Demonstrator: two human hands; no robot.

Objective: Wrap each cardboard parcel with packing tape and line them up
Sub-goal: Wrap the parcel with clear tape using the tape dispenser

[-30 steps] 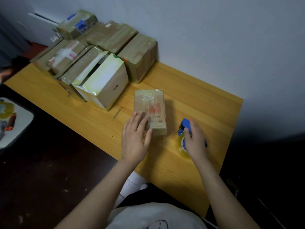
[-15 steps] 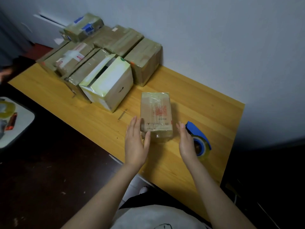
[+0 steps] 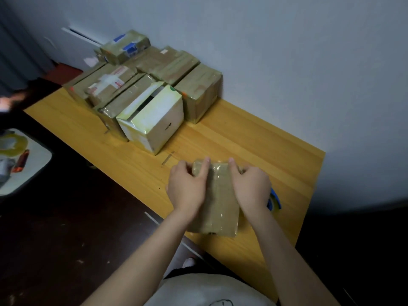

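Squarely between left hand [image 3: 187, 189] and right hand [image 3: 252, 188] sits the parcel [image 3: 218, 204], both grips clasping it.

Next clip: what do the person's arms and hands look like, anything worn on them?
The left hand and right hand are bare: no gloves, rings or watch visible. The left forearm and right forearm are uncovered, no sleeves in view. Below them shows a light-coloured top with a small dark line drawing.
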